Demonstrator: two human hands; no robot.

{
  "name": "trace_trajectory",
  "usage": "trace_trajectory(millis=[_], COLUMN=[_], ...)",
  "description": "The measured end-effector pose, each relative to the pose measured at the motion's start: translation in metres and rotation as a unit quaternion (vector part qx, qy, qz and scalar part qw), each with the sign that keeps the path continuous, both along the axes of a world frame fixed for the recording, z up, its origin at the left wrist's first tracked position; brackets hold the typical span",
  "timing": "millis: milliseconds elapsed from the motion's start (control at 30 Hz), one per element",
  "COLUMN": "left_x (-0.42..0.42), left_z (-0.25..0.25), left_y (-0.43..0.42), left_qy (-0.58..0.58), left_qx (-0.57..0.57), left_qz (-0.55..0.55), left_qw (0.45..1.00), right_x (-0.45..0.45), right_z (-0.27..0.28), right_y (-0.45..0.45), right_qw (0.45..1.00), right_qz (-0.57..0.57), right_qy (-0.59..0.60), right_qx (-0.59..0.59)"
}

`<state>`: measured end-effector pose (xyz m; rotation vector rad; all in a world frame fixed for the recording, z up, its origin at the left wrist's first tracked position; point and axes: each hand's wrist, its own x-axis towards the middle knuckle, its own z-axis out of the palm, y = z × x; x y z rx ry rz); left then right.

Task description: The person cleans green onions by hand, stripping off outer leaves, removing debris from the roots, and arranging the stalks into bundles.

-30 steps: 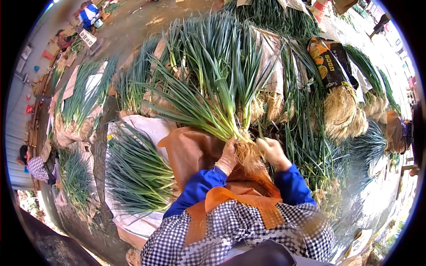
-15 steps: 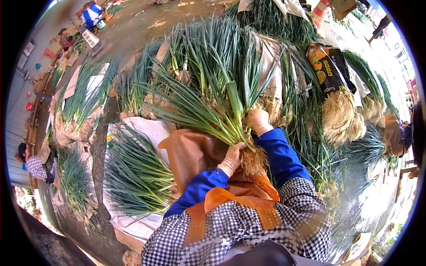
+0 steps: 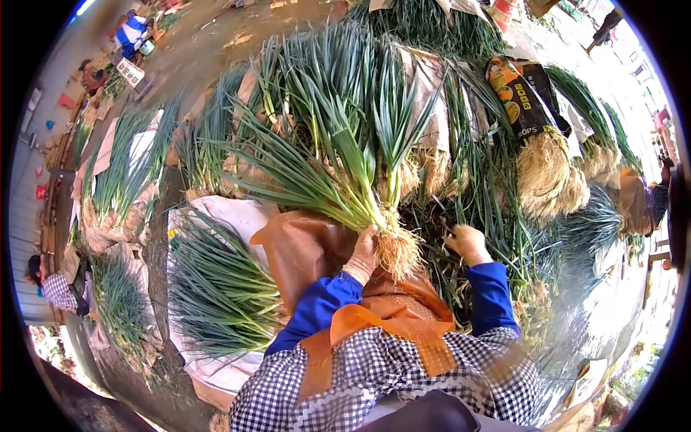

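Observation:
My left hand (image 3: 363, 253) is closed around the lower stems of a bunch of green garlic (image 3: 350, 189), just above its pale, stringy roots (image 3: 400, 253). The leaves fan out up and to the left, over an orange-brown apron (image 3: 302, 241) across my lap. Off to the right of the roots, my right hand (image 3: 468, 243) is apart from the bunch, above dark loose leaves (image 3: 439, 270). Its fingers are curled together; whatever they pinch is too small to name.
A large pile of green garlic (image 3: 327, 79) stands ahead. More lies on a white sheet (image 3: 219, 209) at left. A black printed bag (image 3: 529, 101) wraps a rooted bundle at right. People sit at left, including one in a checked top (image 3: 61, 291).
My right hand has left the bunch and moved down and right. My left hand still grips the stems, and the bunch has shifted slightly left in view.

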<state>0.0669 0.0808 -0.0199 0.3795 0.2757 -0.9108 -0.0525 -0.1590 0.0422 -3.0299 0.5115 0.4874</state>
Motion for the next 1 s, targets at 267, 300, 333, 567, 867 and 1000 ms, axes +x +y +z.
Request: trace_trajectory(millis=[267, 300, 333, 567, 867, 1000], left_x=[0.0, 0.001, 0.0, -0.003, -0.001, 0.001], left_z=[0.025, 0.025, 0.025, 0.027, 0.008, -0.017], left_y=[0.002, 0.002, 0.003, 0.005, -0.004, -0.009], left_qy=[-0.075, -0.039, 0.0, -0.024, -0.073, -0.08], left_qx=[-0.012, -0.038, -0.064, -0.07, -0.007, 0.048], left_qz=[0.037, 0.038, 0.038, 0.033, 0.054, 0.08], left_qw=[0.996, 0.998, 0.997, 0.997, 0.996, 0.992], right_x=[0.136, 0.136, 0.132, 0.088, 0.07, 0.127], right_z=[-0.026, -0.031, -0.035, -0.039, 0.004, 0.006], right_y=[0.092, 0.101, 0.108, 0.097, 0.034, 0.068], right_qw=[0.298, 0.256, 0.212, 0.776, 0.918, 0.651], right_qz=[-0.291, -0.285, -0.283, -0.257, -0.151, -0.246], right_qy=[-0.091, -0.093, -0.094, -0.35, -0.231, -0.186], right_qx=[0.905, 0.919, 0.931, 0.458, 0.283, 0.693])
